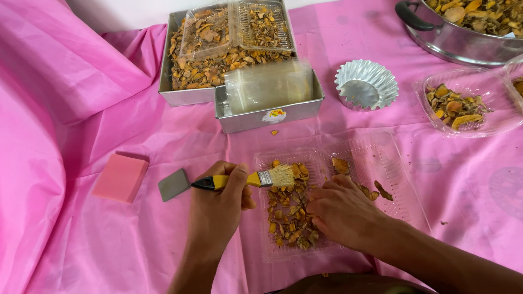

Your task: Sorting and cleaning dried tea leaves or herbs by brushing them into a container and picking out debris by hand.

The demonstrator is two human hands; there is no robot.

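Far left on the pink cloth [81, 239] there's a pink block [120, 177] and right next to it a small grey square piece [174, 184], lying flat. Then comes the left hand [218, 204], fist wrapped around the yellow-and-black handle of a paintbrush [256, 179], bristles pointing right and sitting over the dried orange-brown pieces [287, 215] in an open clear plastic clamshell [376, 163]. The right hand [343, 209] is palm-down in that same tray, fingers curled loosely onto the pieces; can't tell if it's actually pinching anything. Up behind are two metal tins [261, 117] with more of the dried stuff and some clear bags, then a fluted foil cup [366, 84], another clear tray [468, 103] with pieces, and a steel pot [463, 32] at top right.
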